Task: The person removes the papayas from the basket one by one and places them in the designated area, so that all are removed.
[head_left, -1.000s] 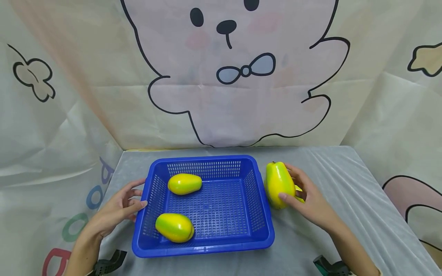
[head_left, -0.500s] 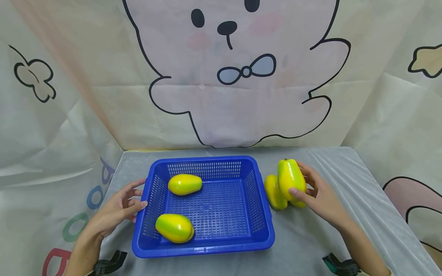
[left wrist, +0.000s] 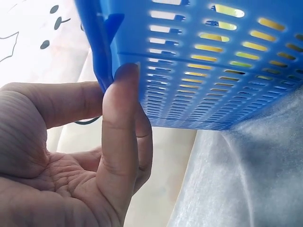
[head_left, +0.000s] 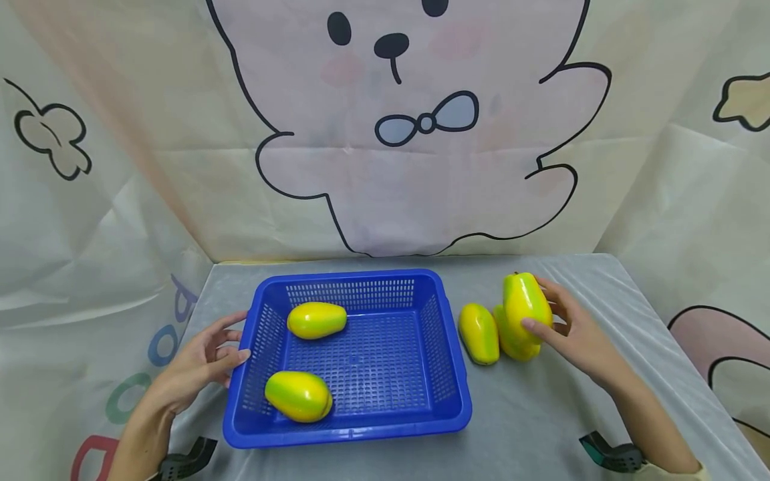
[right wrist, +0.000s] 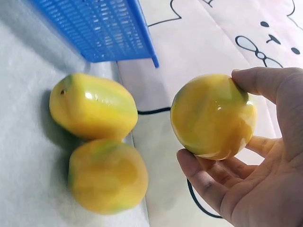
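Note:
My right hand point(head_left: 574, 327) grips a yellow-green papaya point(head_left: 527, 300) between thumb and fingers. In the right wrist view this papaya point(right wrist: 213, 116) is held up off the table. Two more papayas lie side by side on the table: one point(head_left: 479, 334) close to the basket, the other point(head_left: 511, 341) partly hidden behind the held one. With thumb and fingertips, my left hand point(head_left: 201, 357) pinches the left rim of a blue plastic basket point(head_left: 345, 437). Inside the basket, one papaya point(head_left: 316, 321) lies toward the back and another point(head_left: 299, 397) toward the front left.
A grey cloth point(head_left: 541, 427) covers the table. Behind it hangs a pale backdrop point(head_left: 421, 194) printed with a cartoon bear, and similar printed sheets stand along the left and right sides.
My right hand has moved right with its papaya, away from the basket, uncovering the two papayas on the table. The left hand keeps its hold on the basket rim.

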`<action>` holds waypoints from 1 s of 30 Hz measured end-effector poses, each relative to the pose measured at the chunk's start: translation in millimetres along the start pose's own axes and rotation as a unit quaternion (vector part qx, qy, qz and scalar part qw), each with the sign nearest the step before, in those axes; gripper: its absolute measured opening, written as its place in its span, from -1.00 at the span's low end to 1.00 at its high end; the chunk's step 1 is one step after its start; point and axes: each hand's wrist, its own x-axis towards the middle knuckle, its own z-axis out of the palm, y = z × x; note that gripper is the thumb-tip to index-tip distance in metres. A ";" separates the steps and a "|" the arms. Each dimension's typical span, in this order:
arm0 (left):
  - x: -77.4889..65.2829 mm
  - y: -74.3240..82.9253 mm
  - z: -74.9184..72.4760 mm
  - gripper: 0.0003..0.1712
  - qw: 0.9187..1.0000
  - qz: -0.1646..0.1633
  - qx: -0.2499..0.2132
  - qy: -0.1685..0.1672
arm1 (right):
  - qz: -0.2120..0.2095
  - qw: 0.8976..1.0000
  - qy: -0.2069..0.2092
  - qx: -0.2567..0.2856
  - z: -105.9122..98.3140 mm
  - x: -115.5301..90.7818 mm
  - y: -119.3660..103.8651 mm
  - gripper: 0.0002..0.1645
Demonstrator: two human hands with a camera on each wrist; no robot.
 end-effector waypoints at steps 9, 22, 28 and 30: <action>-2.1 1.3 0.2 -0.08 1.000 -0.005 0.003 0.007 | 0.012 1.000 -0.009 -0.016 -9.1 -0.2 14.4 -0.07; -1.1 3.7 3.8 -0.04 0.999 -0.023 0.026 0.012 | 0.020 0.999 -0.002 -0.043 -17.0 0.9 35.3 -0.05; -2.3 5.1 5.0 -0.01 0.999 -0.029 0.032 0.016 | 0.029 0.997 0.002 -0.069 -22.1 0.7 40.8 -0.03; -2.9 5.5 5.2 0.00 0.999 -0.031 0.033 0.017 | 0.029 0.997 0.002 -0.075 -24.1 0.4 42.5 -0.04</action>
